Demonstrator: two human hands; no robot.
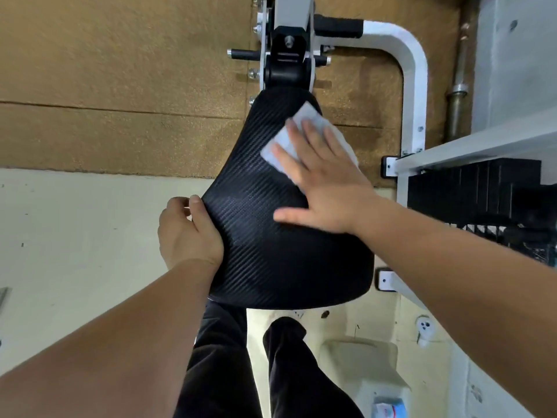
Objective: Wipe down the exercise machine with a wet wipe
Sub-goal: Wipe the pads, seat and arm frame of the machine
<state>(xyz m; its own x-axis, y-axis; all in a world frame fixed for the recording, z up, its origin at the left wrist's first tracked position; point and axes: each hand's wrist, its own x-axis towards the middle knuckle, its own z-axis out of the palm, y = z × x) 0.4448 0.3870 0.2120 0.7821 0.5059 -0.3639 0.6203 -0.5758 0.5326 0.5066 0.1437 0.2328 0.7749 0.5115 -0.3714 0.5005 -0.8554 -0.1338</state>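
The right hand (327, 188) lies flat, fingers spread, pressing a folded white wet wipe (289, 137) onto the far right part of the black ribbed padded seat (271, 236) of the white-framed exercise machine (414, 86); the left hand (188, 230) clamps the seat's left edge

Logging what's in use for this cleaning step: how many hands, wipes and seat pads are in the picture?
Hands: 2, left hand gripping the pad's edge, right hand flat on the wipe
Wipes: 1, white wipe
Seat pads: 1, black pad
Total: 4
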